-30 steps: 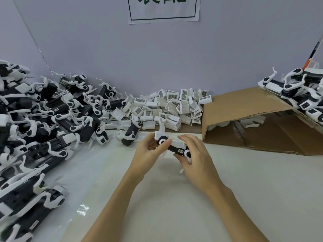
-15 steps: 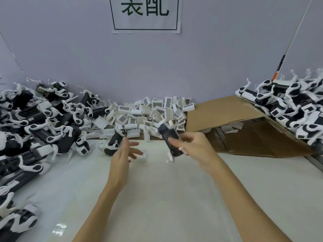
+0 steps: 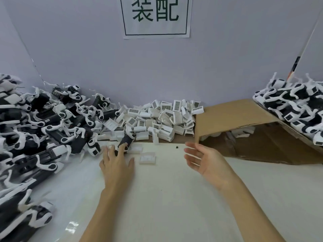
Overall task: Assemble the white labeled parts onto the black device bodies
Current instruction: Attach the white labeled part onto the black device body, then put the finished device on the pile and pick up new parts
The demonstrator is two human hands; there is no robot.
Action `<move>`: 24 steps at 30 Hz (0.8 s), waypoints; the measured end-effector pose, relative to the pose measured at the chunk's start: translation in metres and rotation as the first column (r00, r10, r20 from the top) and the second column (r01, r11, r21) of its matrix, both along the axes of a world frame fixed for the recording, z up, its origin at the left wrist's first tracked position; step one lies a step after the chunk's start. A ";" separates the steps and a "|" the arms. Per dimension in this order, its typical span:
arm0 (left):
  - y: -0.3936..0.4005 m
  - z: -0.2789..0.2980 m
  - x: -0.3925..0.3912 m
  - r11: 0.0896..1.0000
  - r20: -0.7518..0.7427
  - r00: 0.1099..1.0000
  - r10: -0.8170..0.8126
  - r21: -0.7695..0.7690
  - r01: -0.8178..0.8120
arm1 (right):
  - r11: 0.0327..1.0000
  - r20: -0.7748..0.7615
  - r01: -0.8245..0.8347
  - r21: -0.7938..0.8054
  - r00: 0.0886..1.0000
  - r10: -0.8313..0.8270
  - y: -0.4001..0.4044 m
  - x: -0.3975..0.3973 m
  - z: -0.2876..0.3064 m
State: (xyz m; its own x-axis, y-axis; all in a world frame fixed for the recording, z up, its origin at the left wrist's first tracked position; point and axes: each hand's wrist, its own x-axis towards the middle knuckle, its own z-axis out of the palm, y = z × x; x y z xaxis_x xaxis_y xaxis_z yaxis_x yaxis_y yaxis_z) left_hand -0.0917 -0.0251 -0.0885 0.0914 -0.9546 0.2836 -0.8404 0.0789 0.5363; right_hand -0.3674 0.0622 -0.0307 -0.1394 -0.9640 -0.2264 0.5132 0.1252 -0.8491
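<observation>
Hands apart, both empty, above the table (image 3: 166, 198).
Left hand (image 3: 116, 164) reaches with straight fingers to a black device body (image 3: 126, 142) before the white labeled parts (image 3: 162, 117); right hand (image 3: 206, 161) hovers with fingers relaxed.

blk bodies (image 3: 43, 130) piled left | wht parts (image 3: 162, 117) heaped rear-ctr

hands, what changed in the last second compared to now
A second ago both hands held one black device together. The left hand let go first and has reached forward, fingers now on a black device body at the pile's edge. The right hand no longer holds the device and hangs open and empty. The white labeled parts and cardboard box stayed put.
</observation>
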 end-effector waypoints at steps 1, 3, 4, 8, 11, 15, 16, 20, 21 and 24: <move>0.000 0.000 0.000 1.000 0.010 1.000 0.012 -0.019 -0.012 | 1.000 0.002 -0.012 0.021 1.000 0.012 0.002 0.012 -0.011; -0.002 -0.001 0.002 0.996 0.021 0.999 0.032 -0.089 -0.030 | 0.998 0.015 -0.015 0.056 1.000 0.014 0.002 0.028 -0.025; -0.004 -0.003 0.004 0.993 0.007 1.000 0.025 -0.115 -0.024 | 0.998 0.023 -0.006 0.069 1.000 0.004 0.001 0.033 -0.028; -0.006 -0.001 0.006 0.962 -0.130 0.991 -0.036 -0.272 -0.001 | 0.995 0.108 0.011 0.100 0.994 -0.021 0.002 0.036 -0.030; 0.000 0.010 -0.001 0.914 -0.224 0.972 -0.075 -0.404 -0.022 | 0.993 0.130 0.018 0.115 0.991 -0.033 0.002 0.037 -0.032; 0.012 0.022 -0.012 0.860 -0.351 0.910 -0.222 -0.511 0.012 | 0.996 0.075 -0.007 0.093 0.997 0.000 0.002 0.044 -0.034; 0.015 0.024 -0.015 0.859 -0.388 0.878 -0.278 -0.510 0.047 | 0.997 0.052 -0.021 0.069 0.999 0.018 0.002 0.046 -0.034; 0.032 0.028 -0.033 0.844 -0.469 0.724 -0.505 -0.446 0.299 | 0.998 0.080 -0.054 -0.044 0.995 0.057 0.005 0.054 -0.032; 0.036 0.028 -0.037 0.824 -0.468 0.690 -0.552 -0.430 0.368 | 0.996 0.088 -0.045 -0.074 0.995 0.051 0.005 0.055 -0.031; 0.045 0.026 -0.046 0.756 -0.445 0.612 -0.654 -0.413 0.508 | 0.993 0.028 0.037 -0.108 0.999 -0.034 0.006 0.056 -0.028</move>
